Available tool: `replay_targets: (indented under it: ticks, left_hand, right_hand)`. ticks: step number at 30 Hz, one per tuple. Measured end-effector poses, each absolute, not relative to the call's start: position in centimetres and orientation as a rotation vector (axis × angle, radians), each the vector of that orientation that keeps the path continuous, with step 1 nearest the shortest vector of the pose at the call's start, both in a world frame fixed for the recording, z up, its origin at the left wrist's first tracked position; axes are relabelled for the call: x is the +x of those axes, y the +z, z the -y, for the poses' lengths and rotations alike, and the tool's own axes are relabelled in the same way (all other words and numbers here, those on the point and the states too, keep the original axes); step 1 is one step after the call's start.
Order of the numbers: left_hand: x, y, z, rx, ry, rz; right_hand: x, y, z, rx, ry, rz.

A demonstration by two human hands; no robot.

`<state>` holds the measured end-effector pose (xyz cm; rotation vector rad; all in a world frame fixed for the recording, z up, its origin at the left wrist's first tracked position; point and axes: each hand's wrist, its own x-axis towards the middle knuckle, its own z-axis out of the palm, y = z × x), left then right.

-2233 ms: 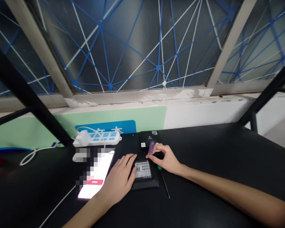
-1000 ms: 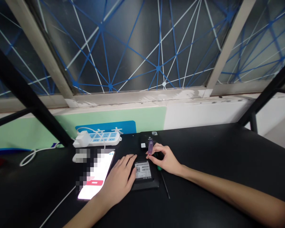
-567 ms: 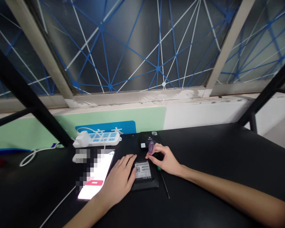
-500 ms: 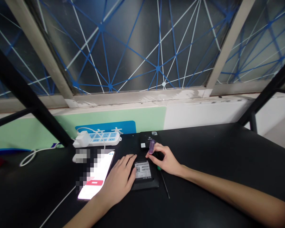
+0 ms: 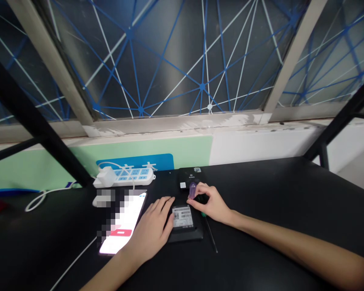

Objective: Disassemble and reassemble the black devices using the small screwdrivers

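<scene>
A flat black device (image 5: 186,234) with a white printed label (image 5: 183,217) lies on the black table. Across its left edge rests my left hand (image 5: 154,226), fingers stretched out and the thumb along the label's side. My right hand (image 5: 212,204) pinches a small screwdriver with a see-through purple handle (image 5: 193,190), held nearly upright over the device's far right corner; its tip is hidden by the fingers. Beside the device, under my right hand, lies a second screwdriver with a green handle (image 5: 204,214) and a long dark shaft.
Behind the device sits a black box (image 5: 186,174) with a small white sticker. A lit phone (image 5: 124,230) lies left of my left hand, partly blurred out. Farther back are a white power strip (image 5: 139,175) with a plugged-in charger (image 5: 106,177) and white cables.
The purple screwdriver handle has shifted very slightly down and left, with a small turn in my right fingers. My left hand and the device stay in place.
</scene>
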<state>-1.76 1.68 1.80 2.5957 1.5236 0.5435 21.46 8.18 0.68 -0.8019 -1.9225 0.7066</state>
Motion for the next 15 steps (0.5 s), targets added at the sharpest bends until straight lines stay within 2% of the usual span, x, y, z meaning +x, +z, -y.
replay_targets:
  ticks: [15]
  left_hand:
    - [-1.70, 1.98, -1.64, 2.598, 0.547, -1.521]
  right_hand:
    - [21.50, 0.37, -8.25, -0.844, 0.673, 1.902]
